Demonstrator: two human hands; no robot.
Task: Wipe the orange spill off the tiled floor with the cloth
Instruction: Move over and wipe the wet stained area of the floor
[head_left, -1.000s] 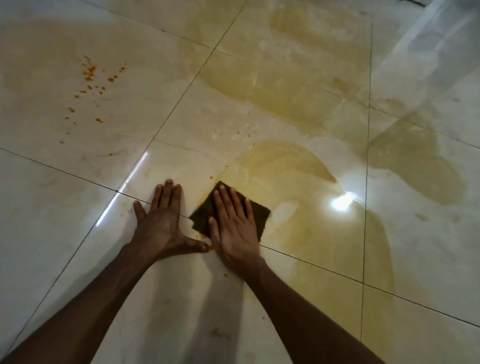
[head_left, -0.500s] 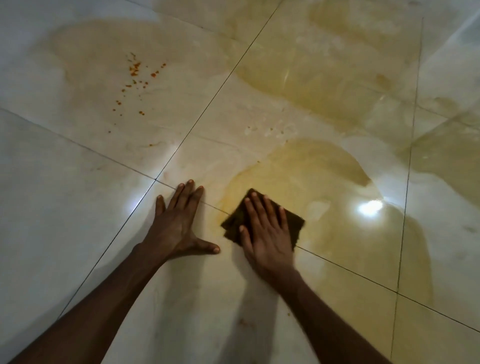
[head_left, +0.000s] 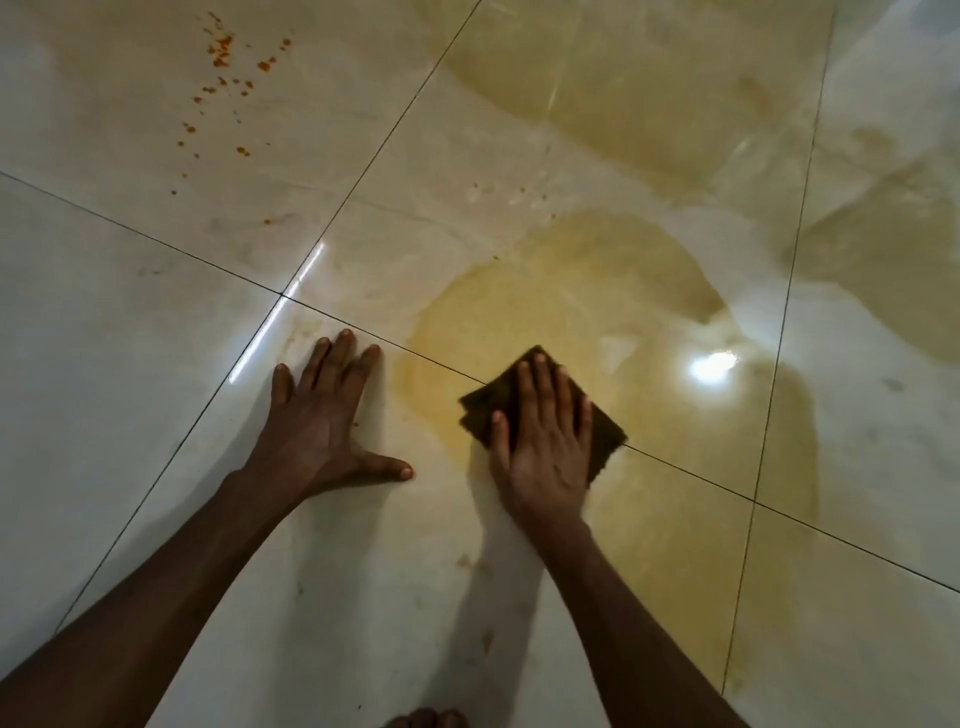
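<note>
**Cloth under right palm, wet spill ahead and to the right**

Folded dark cloth (head_left: 545, 410) lying lower centre of the frame, across a grout line, pinned flat beneath the right hand (head_left: 545, 447). Right fingers (head_left: 540, 384) straight and close together, pressing down, not curled round the fabric. Left hand (head_left: 322, 431) just left of it, splayed wide on the tiled floor (head_left: 104, 364), holding nothing, likely bracing. Yellow-orange spill (head_left: 587, 296) spreading up and right from the cloth, beyond the fingertips; orange specks (head_left: 223, 57) well apart at upper left. Right hand nearer the wet patch, so probably next a push away from the body, toward upper right. Much of the spill apparently left.
</note>
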